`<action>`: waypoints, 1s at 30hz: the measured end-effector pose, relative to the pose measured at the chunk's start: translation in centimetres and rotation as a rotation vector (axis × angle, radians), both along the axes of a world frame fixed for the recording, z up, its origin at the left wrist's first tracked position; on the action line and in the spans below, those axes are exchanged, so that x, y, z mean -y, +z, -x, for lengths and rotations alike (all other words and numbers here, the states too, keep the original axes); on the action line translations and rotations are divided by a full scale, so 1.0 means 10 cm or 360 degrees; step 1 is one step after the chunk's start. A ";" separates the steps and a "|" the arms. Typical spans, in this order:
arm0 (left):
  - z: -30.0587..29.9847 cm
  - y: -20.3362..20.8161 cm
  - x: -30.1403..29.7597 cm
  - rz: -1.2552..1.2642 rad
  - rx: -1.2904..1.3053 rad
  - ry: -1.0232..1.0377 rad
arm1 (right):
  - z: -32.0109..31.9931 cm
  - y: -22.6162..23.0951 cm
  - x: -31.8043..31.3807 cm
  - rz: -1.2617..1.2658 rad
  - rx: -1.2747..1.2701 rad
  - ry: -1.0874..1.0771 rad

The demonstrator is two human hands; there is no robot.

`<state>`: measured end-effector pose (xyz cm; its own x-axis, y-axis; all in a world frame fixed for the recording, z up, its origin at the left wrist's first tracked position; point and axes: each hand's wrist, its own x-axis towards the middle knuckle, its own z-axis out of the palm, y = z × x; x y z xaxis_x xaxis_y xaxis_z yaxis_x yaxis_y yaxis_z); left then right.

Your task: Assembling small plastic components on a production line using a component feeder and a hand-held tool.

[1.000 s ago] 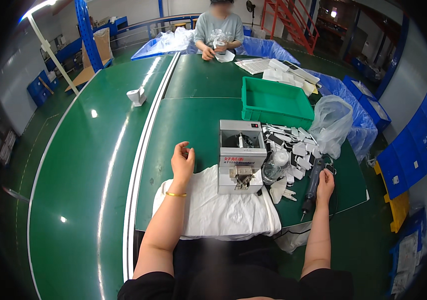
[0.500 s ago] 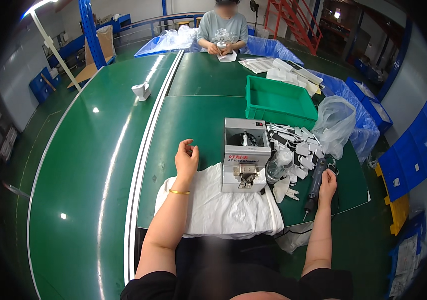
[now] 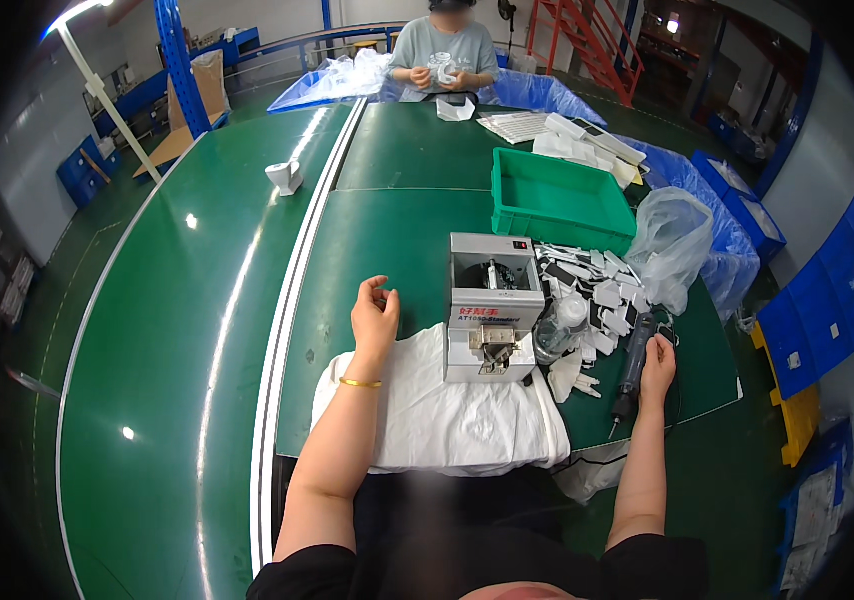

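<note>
My left hand (image 3: pixel 375 320) rests on the green table left of a grey screw feeder (image 3: pixel 492 325). Its fingers are loosely curled with a gap at the thumb, and I see nothing in them. A white cloth (image 3: pixel 437 420) lies by that wrist and runs under the feeder's front. My right hand (image 3: pixel 658 370) lies along the right side of a dark electric screwdriver (image 3: pixel 632 372), its thumb close to the body. The fingers are loose and not wrapped round the tool; whether they touch it is unclear. The bit points toward the near table edge.
White plastic parts (image 3: pixel 607 300) are heaped right of the feeder, beside a clear jar (image 3: pixel 552 340) and white gloves (image 3: pixel 572 378). Behind stand a green crate (image 3: pixel 562 225) and a clear bag (image 3: pixel 672 245). A white part (image 3: pixel 285 178) sits far left. A co-worker (image 3: pixel 442 55) stands opposite.
The co-worker's hands have risen from the table, apart from the white sheet there. My own hands have stayed in place; the view has shifted slightly.
</note>
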<state>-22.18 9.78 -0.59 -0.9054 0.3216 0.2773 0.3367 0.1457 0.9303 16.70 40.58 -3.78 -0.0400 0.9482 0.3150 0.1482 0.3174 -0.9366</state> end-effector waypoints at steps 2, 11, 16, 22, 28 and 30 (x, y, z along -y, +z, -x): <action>0.00 0.00 0.00 0.0011 0.0003 0.0003 | -0.01 -0.01 -0.01 -0.0014 0.0009 0.0004; -0.01 0.00 0.00 0.0042 -0.0020 0.0005 | -0.01 0.02 0.02 0.0044 0.0040 -0.0001; 0.03 -0.07 -0.01 -0.0015 -0.0135 0.0035 | 0.02 0.04 0.04 0.0041 0.0032 0.0004; 0.01 -0.05 -0.02 -0.0005 -0.0120 0.0018 | 0.00 0.02 0.00 0.0021 -0.0019 0.0011; 0.02 -0.06 -0.01 0.0006 -0.0113 0.0029 | 0.01 0.01 0.01 0.0011 0.0008 0.0000; -0.01 -0.04 -0.02 0.0013 -0.0116 0.0032 | -0.01 0.00 -0.01 0.0000 0.0008 -0.0001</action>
